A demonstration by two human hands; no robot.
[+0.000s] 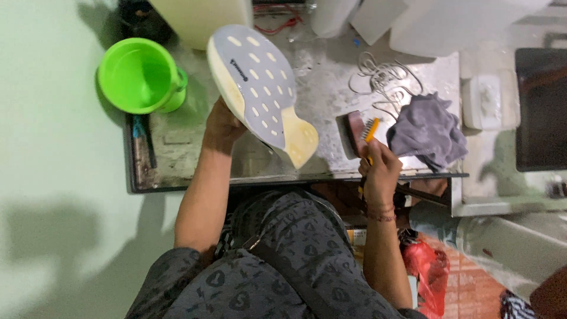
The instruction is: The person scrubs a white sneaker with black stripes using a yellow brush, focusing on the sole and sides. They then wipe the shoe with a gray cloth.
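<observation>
Looking down from your head camera, you have your left hand wrapped around the upper of a running shoe, so the fingers are hidden behind it and only the back of the hand shows. You hold the shoe raised above the worktop with its grey, oval-dotted sole turned up toward you and the yellowed heel end nearest your body, which puts the whole underside in plain sight and within reach of your other hand. Your right hand is clenched on the handle of a small orange brush, bristles pointing up and away from you, just right of the shoe's heel and apart from it. Beside the brush head lies a second, darker brush on the wet metal surface. A crumpled grey cloth sits just right of your brush hand, with loose white laces behind it. A bright green jug stands at the far left corner, well apart from both hands
</observation>
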